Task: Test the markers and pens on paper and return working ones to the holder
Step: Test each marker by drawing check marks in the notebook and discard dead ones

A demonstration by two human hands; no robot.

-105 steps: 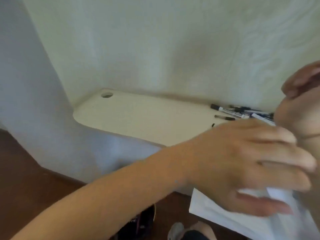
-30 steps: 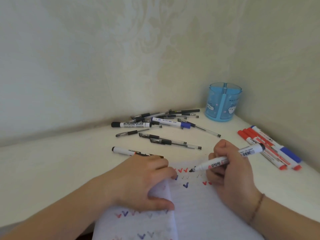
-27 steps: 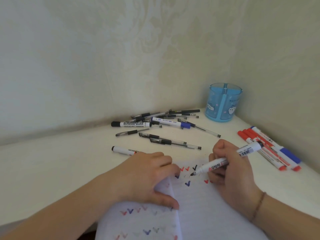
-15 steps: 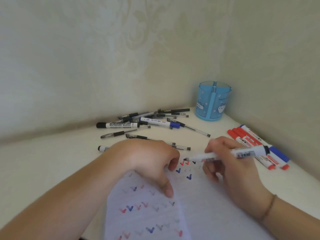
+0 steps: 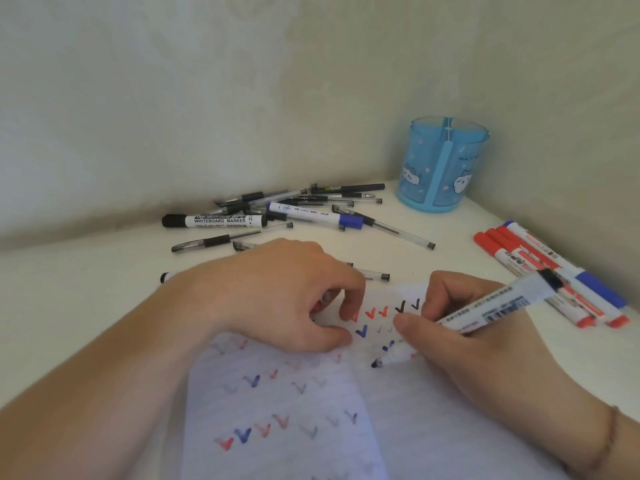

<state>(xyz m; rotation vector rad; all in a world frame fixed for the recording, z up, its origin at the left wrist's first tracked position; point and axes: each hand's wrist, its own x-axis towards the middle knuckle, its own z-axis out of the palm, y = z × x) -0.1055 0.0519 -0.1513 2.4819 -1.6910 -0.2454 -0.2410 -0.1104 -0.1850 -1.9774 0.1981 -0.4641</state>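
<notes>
A second black tick [image 5: 415, 304] now stands beside the first on the paper [image 5: 433, 427]; the right hand [image 5: 485, 344] has drawn its marker [image 5: 478, 317] back, tip apparently lifted, while the left hand [image 5: 277, 292] has curled its fingers at the sheet's top.

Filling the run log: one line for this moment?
stage: testing | right hand: grips marker, tip at paper | left hand: steadies paper | black ticks | holder: looks empty
</notes>
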